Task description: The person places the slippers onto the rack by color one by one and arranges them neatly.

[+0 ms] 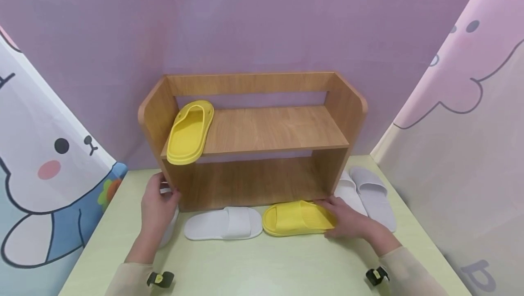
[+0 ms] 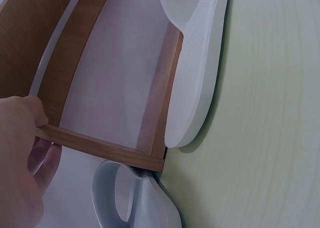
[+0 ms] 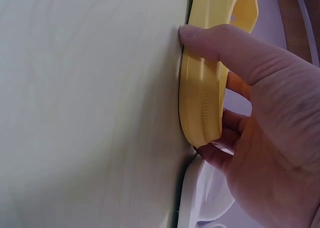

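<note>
The shelf unit (image 1: 270, 128) was wood-grained board, smooth, with low sheen. The upper yellow slipper (image 1: 185, 143) on it and lower yellow slipper (image 1: 288, 218) in front of it appeared smooth, plastic-like. The white slipper (image 1: 210, 224) in front of the shelf unit was matt, finely ribbed. The tabletop (image 1: 262, 268) beneath was matt, wood-grained; the backdrop (image 1: 262, 23) behind, matt cloth.

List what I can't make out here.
Head: much of the pale slipper left of the rack, behind the left hand.
Head: right end of the lower yellow slipper, partly behind the right hand.
Left wrist: lower end of that pale slipper, cut by the bottom edge.
Right wrist: rest of the white slipper, cut by the bottom edge.
</note>
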A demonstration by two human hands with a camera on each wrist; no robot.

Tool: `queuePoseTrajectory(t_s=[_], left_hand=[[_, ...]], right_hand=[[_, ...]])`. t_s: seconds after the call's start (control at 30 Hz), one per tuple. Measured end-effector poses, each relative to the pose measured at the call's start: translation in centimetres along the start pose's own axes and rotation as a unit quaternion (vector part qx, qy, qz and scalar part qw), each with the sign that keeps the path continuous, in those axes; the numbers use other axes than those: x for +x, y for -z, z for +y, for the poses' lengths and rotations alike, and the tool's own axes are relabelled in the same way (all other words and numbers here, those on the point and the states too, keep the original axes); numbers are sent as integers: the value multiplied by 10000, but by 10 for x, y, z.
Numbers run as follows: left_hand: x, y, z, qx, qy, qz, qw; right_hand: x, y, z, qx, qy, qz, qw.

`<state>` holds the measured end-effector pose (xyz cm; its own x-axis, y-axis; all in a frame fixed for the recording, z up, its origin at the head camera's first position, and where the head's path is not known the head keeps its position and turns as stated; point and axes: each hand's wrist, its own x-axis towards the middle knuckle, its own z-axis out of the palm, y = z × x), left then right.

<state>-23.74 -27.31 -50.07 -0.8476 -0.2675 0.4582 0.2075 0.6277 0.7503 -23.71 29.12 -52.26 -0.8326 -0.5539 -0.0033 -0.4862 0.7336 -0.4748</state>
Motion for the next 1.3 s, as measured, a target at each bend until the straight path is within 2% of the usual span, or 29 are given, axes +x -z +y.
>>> queuePoseTrajectory(t_s=[0.2, 0.4, 0.7, 0.8, 1.0, 1.3], left_hand=[[0, 0, -3, 42, 48, -24, 10000], [1, -1, -3, 101, 25, -50, 9999], [1, 0, -4, 164, 27, -78, 9998], [1, -1, -5, 125, 4, -58, 9999], [1, -1, -6, 116, -38, -32, 9999], [2, -1, -5, 93, -45, -44, 9999]], right_hand=[[-1, -2, 2, -20, 66, 4, 10000], [-5, 0, -2, -62, 129, 190, 9997], [-10, 9, -9, 388, -2, 458, 9982], [-10, 11, -12, 486, 84, 673, 9965], [-11, 18, -21, 467, 573, 1231, 9896], [-15, 38, -45, 746, 753, 1565, 9820]])
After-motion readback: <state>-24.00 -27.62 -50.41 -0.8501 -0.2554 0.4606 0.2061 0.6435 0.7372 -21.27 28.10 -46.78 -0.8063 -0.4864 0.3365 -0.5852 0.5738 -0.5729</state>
